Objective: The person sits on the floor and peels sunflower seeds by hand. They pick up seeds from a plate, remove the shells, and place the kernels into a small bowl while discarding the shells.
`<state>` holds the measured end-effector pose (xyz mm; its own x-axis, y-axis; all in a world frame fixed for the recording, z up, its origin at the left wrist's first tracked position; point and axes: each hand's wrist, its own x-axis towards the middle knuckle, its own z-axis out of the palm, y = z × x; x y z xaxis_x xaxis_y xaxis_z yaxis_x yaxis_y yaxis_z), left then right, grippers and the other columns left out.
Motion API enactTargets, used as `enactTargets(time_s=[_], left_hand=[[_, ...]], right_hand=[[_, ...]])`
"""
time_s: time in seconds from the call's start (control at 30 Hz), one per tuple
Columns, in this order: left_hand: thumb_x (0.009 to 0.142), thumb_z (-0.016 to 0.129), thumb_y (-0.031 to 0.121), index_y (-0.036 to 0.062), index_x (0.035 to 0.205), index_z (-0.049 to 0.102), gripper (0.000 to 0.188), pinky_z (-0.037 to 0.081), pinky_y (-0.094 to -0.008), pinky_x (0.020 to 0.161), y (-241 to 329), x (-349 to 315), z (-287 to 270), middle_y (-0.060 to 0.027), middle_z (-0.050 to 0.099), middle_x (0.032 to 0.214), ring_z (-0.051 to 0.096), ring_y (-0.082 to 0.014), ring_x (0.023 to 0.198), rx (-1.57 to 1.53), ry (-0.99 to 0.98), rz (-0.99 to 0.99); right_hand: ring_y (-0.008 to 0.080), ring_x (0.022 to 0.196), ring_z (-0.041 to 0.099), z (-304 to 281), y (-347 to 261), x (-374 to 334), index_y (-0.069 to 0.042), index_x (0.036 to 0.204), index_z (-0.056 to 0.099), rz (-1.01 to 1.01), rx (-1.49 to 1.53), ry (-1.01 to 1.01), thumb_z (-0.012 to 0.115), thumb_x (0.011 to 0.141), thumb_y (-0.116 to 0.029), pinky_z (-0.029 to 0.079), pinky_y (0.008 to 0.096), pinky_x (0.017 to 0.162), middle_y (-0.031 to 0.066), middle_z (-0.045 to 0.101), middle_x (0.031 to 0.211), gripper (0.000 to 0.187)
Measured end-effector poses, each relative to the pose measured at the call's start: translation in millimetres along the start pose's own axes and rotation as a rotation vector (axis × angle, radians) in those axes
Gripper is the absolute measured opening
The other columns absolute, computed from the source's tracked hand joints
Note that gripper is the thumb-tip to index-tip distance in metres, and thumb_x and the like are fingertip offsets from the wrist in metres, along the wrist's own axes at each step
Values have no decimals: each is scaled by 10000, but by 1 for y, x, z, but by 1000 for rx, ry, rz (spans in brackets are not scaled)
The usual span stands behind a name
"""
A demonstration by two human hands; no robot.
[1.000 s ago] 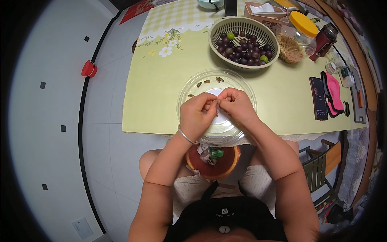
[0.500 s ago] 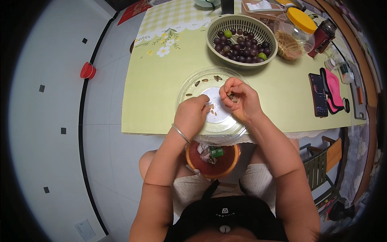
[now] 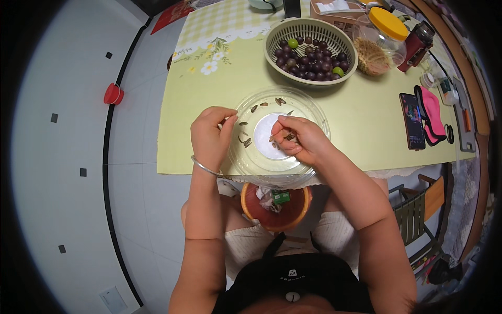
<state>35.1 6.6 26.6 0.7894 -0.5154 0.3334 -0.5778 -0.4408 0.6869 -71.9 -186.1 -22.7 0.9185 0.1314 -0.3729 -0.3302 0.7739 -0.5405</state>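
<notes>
1. Clear plastic bowl [image 3: 280, 135] sits right under both hands, with its near side hanging over the table [image 3: 361, 112] edge. A hard push could tip it down toward the red bowl [image 3: 274, 209] on the lap.
2. The right hand [image 3: 300, 141] is curled around some seeds [image 3: 289, 137]. Loose fingers could let them fall.
3. The left hand [image 3: 209, 137] pinches something tiny at the bowl's rim; what it is cannot be told.
4. Beyond the hands stands a basket of dark fruit [image 3: 311, 44], a little apart.
5. To the right lies bare table before a phone [image 3: 412, 120].
</notes>
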Motion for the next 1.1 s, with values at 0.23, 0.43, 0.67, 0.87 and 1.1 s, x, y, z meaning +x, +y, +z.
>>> enactTargets(time_s=[0.23, 0.43, 0.67, 0.87, 1.1], left_hand=[[635, 650, 57, 57, 670, 661, 36, 476, -360, 632, -24, -3, 33, -71, 575, 699, 548, -261, 734, 578, -22, 373], [689, 632, 13, 33, 696, 634, 21, 480, -370, 635, -15, 3, 36, -88, 594, 714, 557, -268, 721, 570, -30, 400], [809, 640, 57, 30, 923, 662, 119, 521, -383, 673, 22, -19, 45, -147, 662, 826, 642, -319, 746, -16, -70, 183], [795, 682, 65, 38, 956, 697, 164, 523, -362, 599, 29, -26, 53, -126, 665, 767, 644, -285, 669, 118, -42, 303], [749, 732, 42, 31, 962, 709, 214, 527, -353, 597, 38, -33, 53, -156, 669, 775, 650, -298, 662, 111, -25, 273]], right_hand=[[75, 465, 398, 1, 2, 2, 18, 831, 585, -62, -91, 27, 476, 957, -143, 267, 200, 382, 50, 563, 673, 232], [64, 479, 423, 0, 4, 3, 0, 851, 603, -112, -211, 103, 548, 911, -96, 285, 193, 404, 23, 574, 677, 126], [39, 574, 499, 6, 11, 2, -4, 862, 640, -292, -389, 207, 643, 846, -48, 378, 186, 503, 11, 618, 722, 47], [69, 637, 561, 5, 14, 0, 2, 830, 642, -363, -442, 270, 655, 828, -58, 454, 212, 586, 21, 641, 751, 61], [80, 646, 568, 8, 16, 1, -15, 760, 626, -471, -718, 341, 646, 779, -30, 460, 223, 596, 16, 630, 725, 31]])
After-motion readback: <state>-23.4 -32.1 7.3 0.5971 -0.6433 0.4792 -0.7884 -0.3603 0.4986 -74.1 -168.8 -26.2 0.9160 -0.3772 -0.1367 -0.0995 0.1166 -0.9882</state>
